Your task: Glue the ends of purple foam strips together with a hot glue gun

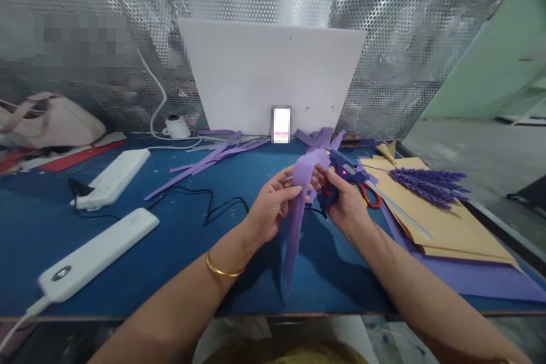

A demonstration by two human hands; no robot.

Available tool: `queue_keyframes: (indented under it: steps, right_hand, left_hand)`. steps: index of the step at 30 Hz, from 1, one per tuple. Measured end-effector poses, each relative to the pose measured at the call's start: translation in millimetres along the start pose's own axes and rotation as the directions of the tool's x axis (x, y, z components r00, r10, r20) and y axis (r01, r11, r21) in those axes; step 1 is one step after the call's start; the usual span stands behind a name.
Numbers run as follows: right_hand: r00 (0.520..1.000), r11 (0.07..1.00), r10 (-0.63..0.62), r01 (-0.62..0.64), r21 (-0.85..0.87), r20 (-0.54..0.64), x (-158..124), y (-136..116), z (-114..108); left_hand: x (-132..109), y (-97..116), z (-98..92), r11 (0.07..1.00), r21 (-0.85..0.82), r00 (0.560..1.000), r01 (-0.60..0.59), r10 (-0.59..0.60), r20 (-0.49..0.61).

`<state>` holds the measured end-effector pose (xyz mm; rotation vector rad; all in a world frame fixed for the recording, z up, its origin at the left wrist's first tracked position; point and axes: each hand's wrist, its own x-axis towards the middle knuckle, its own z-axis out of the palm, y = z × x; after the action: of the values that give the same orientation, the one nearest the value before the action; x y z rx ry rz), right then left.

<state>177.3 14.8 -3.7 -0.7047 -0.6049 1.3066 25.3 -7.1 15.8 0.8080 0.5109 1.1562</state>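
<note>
Between the thumb and fingers of my left hand is a purple paper strip, which curves over at the top and hangs down toward the table. My right hand is wrapped round the handle of a blue hot glue gun with a small red light lit on its side. A clear glue stick sticks out of the gun's back. The gun's nozzle is close to the strip's folded top; whether they touch I cannot tell. Red-handled scissors lie just behind the gun.
Cut purple strips lie at the back, near a lit phone against a white board. To the right, purple flower sprigs rest on brown paper. Two white power strips and a black cord occupy the left.
</note>
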Motion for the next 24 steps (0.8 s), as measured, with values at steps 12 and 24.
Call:
queue_keyframes:
  steps: [12, 24]
  right_hand:
    - [0.941, 0.930, -0.320, 0.288, -0.228, -0.115, 11.7, -13.0, -1.7]
    - [0.933, 0.780, -0.354, 0.335, -0.529, 0.069, 6.7, -12.8, -7.7]
  left_hand:
    - [0.0, -16.7, -3.2, 0.945, -0.029, 0.945, 0.326, -0.326, 0.015]
    - [-2.3, -1.1, 2.6, 1.000, 0.012, 0.972, 0.028, -0.025, -0.233]
